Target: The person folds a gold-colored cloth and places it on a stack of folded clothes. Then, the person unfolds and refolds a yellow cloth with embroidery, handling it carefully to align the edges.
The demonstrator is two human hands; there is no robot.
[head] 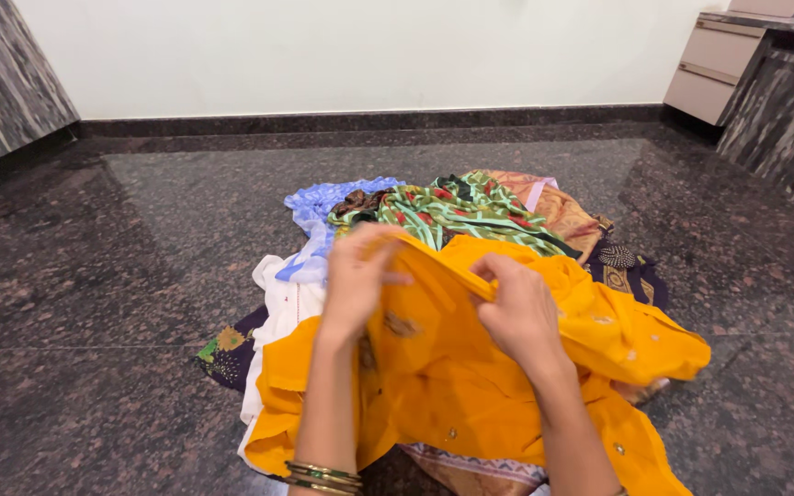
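On a dark granite floor by a white wall, the yellow garment (470,367) drapes between and below both hands, its pinched edge running across. The left hand (356,280) and right hand (516,308) grip it, equally near. A clothes pile (452,207) lies just beyond.

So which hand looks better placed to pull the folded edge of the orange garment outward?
Probably the right hand: its fingers already pinch the folded edge of the orange garment near its middle. The left hand grips the cloth at the far end, better suited to anchoring it.
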